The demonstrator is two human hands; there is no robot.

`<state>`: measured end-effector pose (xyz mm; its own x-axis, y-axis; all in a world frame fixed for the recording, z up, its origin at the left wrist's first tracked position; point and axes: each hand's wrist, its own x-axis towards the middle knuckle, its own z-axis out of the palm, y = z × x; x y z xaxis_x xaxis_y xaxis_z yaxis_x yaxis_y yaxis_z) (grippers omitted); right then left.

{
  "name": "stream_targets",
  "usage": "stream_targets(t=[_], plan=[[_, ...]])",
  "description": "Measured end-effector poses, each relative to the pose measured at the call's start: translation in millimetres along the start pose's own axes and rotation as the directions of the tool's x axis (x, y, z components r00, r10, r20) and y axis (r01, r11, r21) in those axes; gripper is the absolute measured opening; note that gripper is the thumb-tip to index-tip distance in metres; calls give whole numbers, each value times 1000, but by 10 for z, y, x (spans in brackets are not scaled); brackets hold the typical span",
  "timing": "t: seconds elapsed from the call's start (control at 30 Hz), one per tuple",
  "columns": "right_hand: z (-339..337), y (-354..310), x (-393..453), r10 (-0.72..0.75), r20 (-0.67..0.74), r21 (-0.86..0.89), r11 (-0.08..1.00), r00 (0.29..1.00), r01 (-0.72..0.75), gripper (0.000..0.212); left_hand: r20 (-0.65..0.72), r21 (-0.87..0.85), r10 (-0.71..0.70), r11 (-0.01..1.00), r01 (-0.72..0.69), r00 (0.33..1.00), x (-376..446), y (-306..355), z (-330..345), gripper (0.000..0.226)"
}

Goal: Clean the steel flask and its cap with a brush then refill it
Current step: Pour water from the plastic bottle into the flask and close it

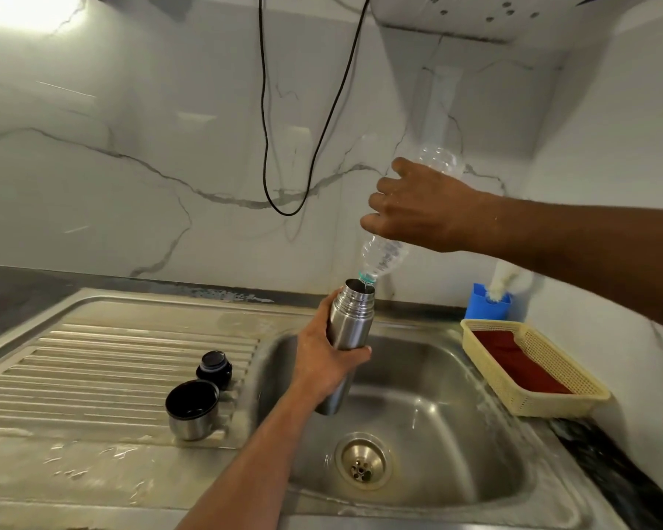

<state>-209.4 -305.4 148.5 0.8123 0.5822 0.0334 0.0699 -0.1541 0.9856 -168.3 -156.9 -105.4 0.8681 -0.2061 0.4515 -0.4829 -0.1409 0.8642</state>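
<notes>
My left hand (328, 357) grips the steel flask (351, 323) around its middle, holding it upright over the sink basin (418, 407). My right hand (418, 204) holds a clear plastic bottle (383, 258) tipped neck-down, its mouth at the flask's open top, water passing in. The flask's steel cup cap (192, 409) stands open side up on the drainboard (92, 369). Just behind it sits the black stopper (214, 369).
A yellow basket (582, 395) with a red cloth inside sits on the counter right of the sink. Behind it a blue holder (483, 307) carries a white brush. A black cable (268, 147) hangs down the marble wall. The drain (363, 460) lies at the basin's bottom.
</notes>
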Motion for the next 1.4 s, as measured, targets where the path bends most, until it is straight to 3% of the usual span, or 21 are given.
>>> stream_targets(t=[0.4,1.4], plan=[[-27,33,65,-26,-15,-95,995,1000,24,44,-4,-2,0,1000,0,1000,2,-25,12,96],[-34,65,143,-9,-34,-153,988,999,4,34,-36,13,-20,1000,20,999,25,-22,21,98]])
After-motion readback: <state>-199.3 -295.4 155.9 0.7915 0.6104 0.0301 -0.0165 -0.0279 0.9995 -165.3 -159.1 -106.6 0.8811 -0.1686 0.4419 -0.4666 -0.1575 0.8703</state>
